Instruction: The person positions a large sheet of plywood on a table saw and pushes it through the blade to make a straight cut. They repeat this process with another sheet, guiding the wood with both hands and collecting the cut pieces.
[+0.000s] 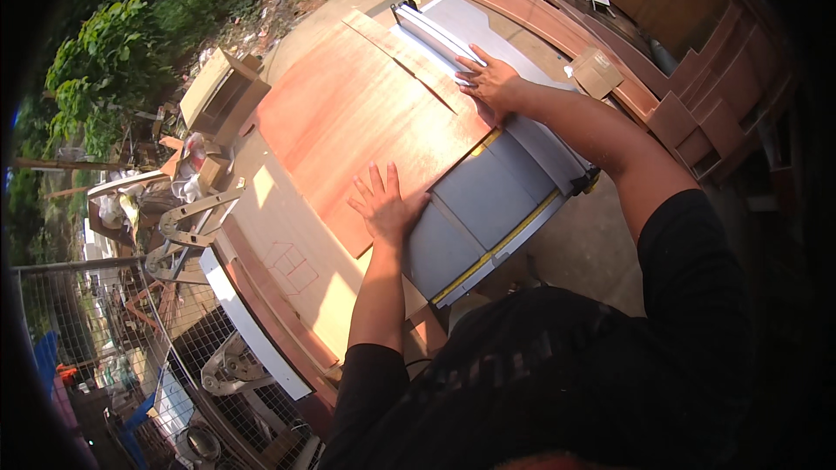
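Observation:
A reddish plywood sheet (326,113) lies flat across a grey table saw (488,196). Spread on the sheet's near left part is my left hand (386,213), fingers apart and thumb by the near edge. My right hand (492,85) rests at the sheet's right side, fingers stretched over the long metal rip fence (440,42). Between the fence and the main sheet, a dark slit (424,84) runs lengthwise through the plywood, marking off a narrow strip (392,52). No saw blade can be made out.
Left of the saw, a pale board (292,248) with a red line drawing extends the work surface. A folding ladder (187,218) and wire mesh (96,296) stand beyond. Wooden panels (697,78) and a cardboard box (596,72) lie at the right. A yellow scale edges the saw's front.

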A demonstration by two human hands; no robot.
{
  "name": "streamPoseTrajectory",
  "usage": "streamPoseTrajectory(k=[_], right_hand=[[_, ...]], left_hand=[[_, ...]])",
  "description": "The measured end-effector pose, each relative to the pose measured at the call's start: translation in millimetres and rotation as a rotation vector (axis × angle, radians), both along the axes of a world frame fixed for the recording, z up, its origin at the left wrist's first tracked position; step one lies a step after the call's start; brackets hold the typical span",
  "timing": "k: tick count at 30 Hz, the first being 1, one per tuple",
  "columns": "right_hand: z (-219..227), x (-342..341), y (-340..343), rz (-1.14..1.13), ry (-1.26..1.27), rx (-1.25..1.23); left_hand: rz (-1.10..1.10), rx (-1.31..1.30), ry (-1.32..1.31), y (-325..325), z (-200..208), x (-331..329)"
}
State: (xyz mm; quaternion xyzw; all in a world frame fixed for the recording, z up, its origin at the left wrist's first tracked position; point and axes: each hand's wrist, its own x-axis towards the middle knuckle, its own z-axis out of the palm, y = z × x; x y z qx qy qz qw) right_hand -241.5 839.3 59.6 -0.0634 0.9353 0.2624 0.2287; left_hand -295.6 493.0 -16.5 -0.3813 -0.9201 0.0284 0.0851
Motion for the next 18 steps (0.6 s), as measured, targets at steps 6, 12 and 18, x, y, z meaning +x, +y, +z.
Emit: streamPoseTrajectory(k=[6, 12, 18], right_hand=[[4.9, -4.6, 0.7, 0.005, 0.061, -0.017], [2.2, -16.2, 3.7, 0.004, 0.095, -0.008], [5.6, -27.4, 3.4, -0.014, 0.094, -0.009]], left_hand=[[0.024, -0.012, -0.069, 0.8, -2.2, -5.5], [0.070, -0.033, -0.169, 7.0, 9.2, -12.6], [0.116, -0.082, -0.250, 11.6, 15.0, -25.0]])
